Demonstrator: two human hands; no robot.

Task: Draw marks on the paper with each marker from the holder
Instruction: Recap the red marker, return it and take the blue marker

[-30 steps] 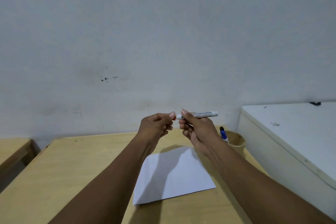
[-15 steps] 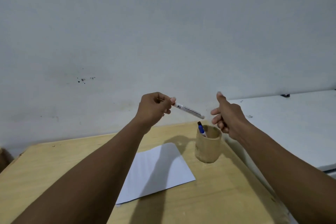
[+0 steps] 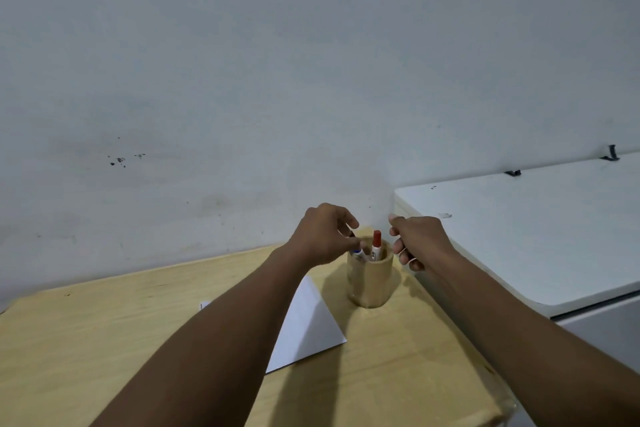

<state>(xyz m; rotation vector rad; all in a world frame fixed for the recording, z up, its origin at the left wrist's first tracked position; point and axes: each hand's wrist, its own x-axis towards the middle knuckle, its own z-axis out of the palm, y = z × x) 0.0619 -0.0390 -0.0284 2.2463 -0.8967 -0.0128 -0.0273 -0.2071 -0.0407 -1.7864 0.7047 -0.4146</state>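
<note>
A round wooden holder (image 3: 370, 282) stands on the wooden table (image 3: 104, 340), to the right of the white paper (image 3: 306, 326). A red-capped marker (image 3: 376, 243) stands upright in it, touched by neither hand. A blue marker (image 3: 358, 253) and a black marker (image 3: 352, 234) lean at the holder's left rim. My left hand (image 3: 323, 236) hovers over that rim with its fingertips at the black cap; whether they grip it is unclear. My right hand (image 3: 417, 241) is just right of the holder, loosely curled and holding nothing. My left forearm hides much of the paper.
A white chest or cabinet (image 3: 519, 239) rises above the table along its right edge, close behind my right hand. A pale wall (image 3: 311, 80) runs along the back of the table. The table's front right corner is near the lower right.
The red marker went from both hands to my left hand alone, then down into the holder. My right hand let go and dropped beside the holder. The view shifted toward the holder.
</note>
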